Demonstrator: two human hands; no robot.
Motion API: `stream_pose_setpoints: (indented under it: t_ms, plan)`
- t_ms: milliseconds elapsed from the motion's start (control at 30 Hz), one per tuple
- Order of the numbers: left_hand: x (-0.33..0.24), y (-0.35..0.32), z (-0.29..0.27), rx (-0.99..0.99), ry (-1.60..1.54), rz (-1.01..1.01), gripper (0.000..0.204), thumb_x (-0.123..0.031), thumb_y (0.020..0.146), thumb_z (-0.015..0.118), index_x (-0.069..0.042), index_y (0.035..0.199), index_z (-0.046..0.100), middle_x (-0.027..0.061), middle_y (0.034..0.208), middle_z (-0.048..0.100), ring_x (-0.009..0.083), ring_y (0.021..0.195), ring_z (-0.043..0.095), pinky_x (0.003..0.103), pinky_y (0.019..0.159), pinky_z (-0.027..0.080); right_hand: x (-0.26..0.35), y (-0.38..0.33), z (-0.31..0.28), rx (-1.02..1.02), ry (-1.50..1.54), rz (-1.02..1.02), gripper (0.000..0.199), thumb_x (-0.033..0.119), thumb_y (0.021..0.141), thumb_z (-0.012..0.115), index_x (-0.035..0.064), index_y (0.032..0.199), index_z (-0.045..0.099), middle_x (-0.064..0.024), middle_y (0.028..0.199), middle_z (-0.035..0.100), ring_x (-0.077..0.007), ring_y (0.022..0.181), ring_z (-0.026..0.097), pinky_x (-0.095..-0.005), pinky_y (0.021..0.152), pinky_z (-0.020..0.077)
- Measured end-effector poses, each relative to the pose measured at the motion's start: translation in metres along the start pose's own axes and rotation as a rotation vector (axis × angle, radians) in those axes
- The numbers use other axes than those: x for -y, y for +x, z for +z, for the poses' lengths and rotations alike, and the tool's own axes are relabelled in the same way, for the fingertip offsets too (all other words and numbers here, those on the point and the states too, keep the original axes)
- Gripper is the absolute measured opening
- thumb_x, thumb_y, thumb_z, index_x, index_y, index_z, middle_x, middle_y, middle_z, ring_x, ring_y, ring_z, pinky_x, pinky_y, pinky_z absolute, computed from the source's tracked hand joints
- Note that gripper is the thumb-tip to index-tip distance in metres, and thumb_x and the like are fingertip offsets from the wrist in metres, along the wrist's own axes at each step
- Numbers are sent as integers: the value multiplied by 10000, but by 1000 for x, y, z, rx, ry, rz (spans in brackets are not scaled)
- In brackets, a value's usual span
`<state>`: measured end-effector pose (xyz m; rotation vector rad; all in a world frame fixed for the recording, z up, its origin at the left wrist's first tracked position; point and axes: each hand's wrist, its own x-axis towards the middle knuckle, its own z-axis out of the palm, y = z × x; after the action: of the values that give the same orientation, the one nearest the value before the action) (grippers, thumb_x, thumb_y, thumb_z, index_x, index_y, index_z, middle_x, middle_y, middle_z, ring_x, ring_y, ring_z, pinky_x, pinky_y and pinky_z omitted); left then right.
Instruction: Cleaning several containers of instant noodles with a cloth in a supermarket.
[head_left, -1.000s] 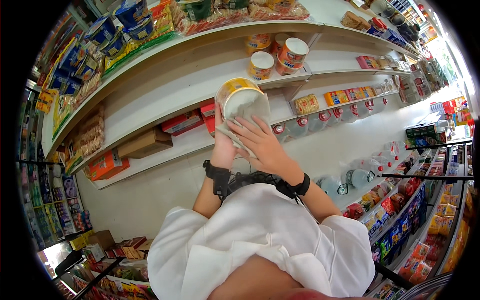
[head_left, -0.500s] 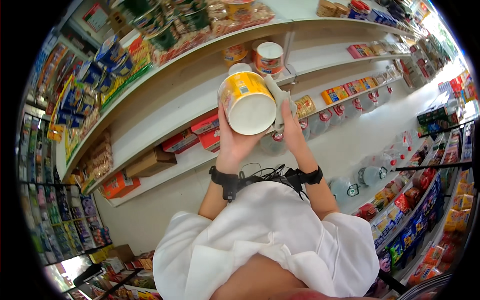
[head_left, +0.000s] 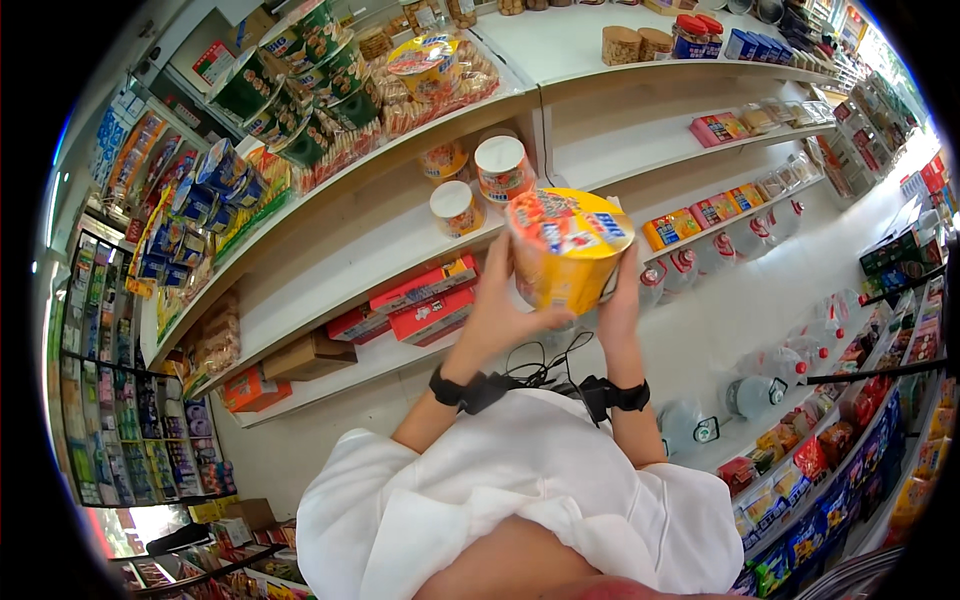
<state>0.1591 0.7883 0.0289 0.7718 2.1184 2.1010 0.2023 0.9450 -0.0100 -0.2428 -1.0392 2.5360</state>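
Note:
Between my two hands is a large yellow instant noodle tub (head_left: 568, 262), tilted so its printed orange-and-yellow lid and its side show. My left hand (head_left: 497, 318) grips the tub's left side, with the thumb reaching under its lower edge. On the opposite side, my right hand (head_left: 620, 303) is closed against the tub. A pale scrap, perhaps cloth, shows beside the right fingers, mostly hidden. Just beyond the tub, smaller noodle cups stand on the middle shelf: a white-lidded orange cup (head_left: 505, 168), a shorter white-topped cup (head_left: 458, 208) and another orange cup (head_left: 443, 160) behind.
Above, the top shelf bears stacked green noodle tubs (head_left: 325, 85), a yellow noodle tub (head_left: 425, 65) and bagged snacks. Red boxes (head_left: 432, 315) sit on the bottom shelf. Large clear water bottles (head_left: 755, 397) stand on the floor at right, near racks of packets (head_left: 810, 455). Black cables hang by my wrists.
The tub has turned from showing its white base to showing its lid, and moved right and toward me. The grey cloth seen at my right hand is now mostly out of sight.

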Motion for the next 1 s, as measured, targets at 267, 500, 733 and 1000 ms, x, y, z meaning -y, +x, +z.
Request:
stream_pose_setpoints:
  t_ms: [267,500,733,1000]
  plan:
    - [0,13,-7,-68,-239,-240,943,-188,680,887,-11,1417,326,123,1343,521,221,1241,522,357,1044,425,4,22,0,198,-287,-33,579,422,1072,334,-8,1459,352,-102,1383,504,-166,1257,493,-324,1053,395]
    - [20,50,-51,174,-209,-179,1010,-271,593,908,-3,1413,382,103,1341,540,210,1227,530,352,1046,409,-22,49,0,74,214,448,495,421,1041,379,86,1394,474,-86,1373,552,-207,1257,540,-375,1036,445]
    - [21,108,-83,242,-50,23,1171,-316,475,960,1,1433,365,133,1397,475,230,1299,459,369,1089,363,-42,101,14,348,627,496,501,381,1018,415,47,1386,476,-142,1385,551,-306,1257,543,-494,1055,447]
    - [32,210,-148,-180,320,416,1182,-311,463,998,0,1409,362,156,1422,319,276,1246,474,384,1022,451,-27,171,141,143,-413,-20,463,332,1055,417,-1,1371,484,-107,1270,601,-184,1159,574,-325,978,458]
